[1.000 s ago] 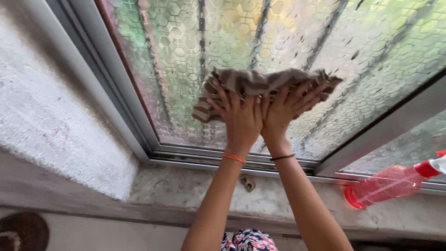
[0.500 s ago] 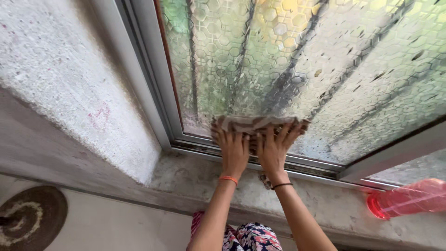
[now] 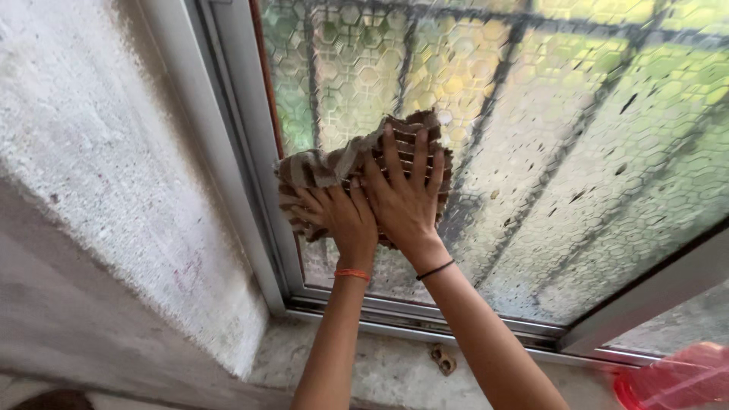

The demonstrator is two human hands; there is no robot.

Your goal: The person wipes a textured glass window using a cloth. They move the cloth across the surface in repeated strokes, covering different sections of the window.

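Change: cloth [image 3: 334, 171] now raised from the bottom rail to mid-pane, shifted toward the left frame; view tilted upward since half a second ago.
Meaning: lower strip of glass likely already wiped; stroke judged to be travelling upward at the pane's left edge.
Cloth position: brown striped rag, pressed flat against the patterned glass pane [image 3: 547, 152], at 10 o'clock from frame centre, touching the window frame [image 3: 250, 152] on its left side.
Left hand [image 3: 338, 216]: fingers [image 3: 307, 201] spread apart, palm flat on the lower left part of the cloth; orange band at wrist.
Right hand [image 3: 406, 201]: fingers [image 3: 418, 156] splayed apart, flat on the cloth's right part; black band at wrist. Hands touching side by side.
Surroundings: rough white wall [image 3: 99, 175] at 9 o'clock; stone sill [image 3: 380, 372] at 6 o'clock; small metal catch [image 3: 443, 360] on sill; pink spray bottle [image 3: 672, 380] at 4 o'clock, partly cut off.
Obstructions: dark specks across the glass at 3 o'clock; outer grille bars behind the pane; bottle well apart from the hands.
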